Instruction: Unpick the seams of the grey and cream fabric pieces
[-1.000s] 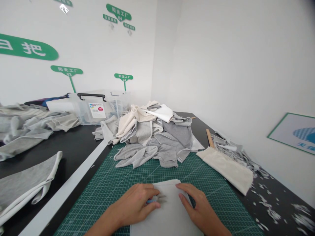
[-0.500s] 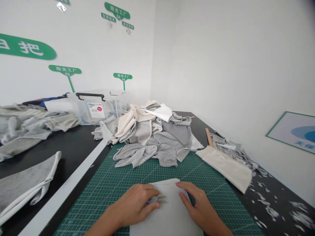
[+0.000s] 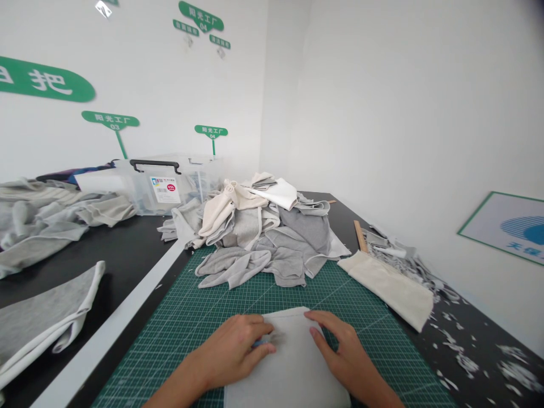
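A light grey piece of cloth [image 3: 289,374] lies flat, its far edge away from me and its near end cut off by the frame. My left hand [image 3: 240,345] rests over its left side with fingers curled round small thread snips [image 3: 272,340], a bit of blue showing at the handle. Their blades point right above the cloth and look blurred. On the cloth's right edge, near the far corner, lies my right hand [image 3: 344,351]. Its thumb and forefinger are apart and touch the cloth; the other fingers are partly hidden.
Under the cloth is a green cutting mat [image 3: 170,351]. A heap of grey and cream cloths [image 3: 272,232] covers its far end. Right of it are a folded cream cloth [image 3: 389,289], a wooden strip [image 3: 361,236] and scraps [image 3: 459,345]. A clear plastic box [image 3: 144,198] stands back left.
The snips' blades, distinct and parted before, are now smeared by motion. Both hands and the cloth stay almost where they were; the whole view shifts slightly.
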A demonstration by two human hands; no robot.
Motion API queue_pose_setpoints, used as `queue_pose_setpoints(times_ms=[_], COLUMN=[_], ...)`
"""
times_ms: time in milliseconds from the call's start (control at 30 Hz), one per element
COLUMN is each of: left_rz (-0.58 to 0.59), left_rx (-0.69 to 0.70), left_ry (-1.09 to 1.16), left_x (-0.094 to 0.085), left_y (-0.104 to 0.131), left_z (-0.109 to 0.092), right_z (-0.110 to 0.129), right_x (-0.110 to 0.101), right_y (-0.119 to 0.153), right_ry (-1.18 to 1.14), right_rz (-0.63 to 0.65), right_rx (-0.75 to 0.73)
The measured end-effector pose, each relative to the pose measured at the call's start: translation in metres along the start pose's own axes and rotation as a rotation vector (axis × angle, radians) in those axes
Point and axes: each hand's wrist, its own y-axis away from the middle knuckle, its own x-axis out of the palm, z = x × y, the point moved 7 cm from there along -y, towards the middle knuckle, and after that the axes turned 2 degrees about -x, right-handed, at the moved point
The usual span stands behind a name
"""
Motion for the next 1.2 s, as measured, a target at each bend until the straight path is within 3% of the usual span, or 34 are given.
queue_pose_setpoints(times_ms=[1200], left_rz=[-0.013], left_rx=[-0.013], left_ry=[0.032], left_x=[-0.0006], left_y=[-0.0002], left_z=[0.0001], right_z=[-0.0035], right_x=[-0.0054], right_y=[-0.0003], right_ry=[-0.002], right_rz=[-0.051], right_rx=[-0.002])
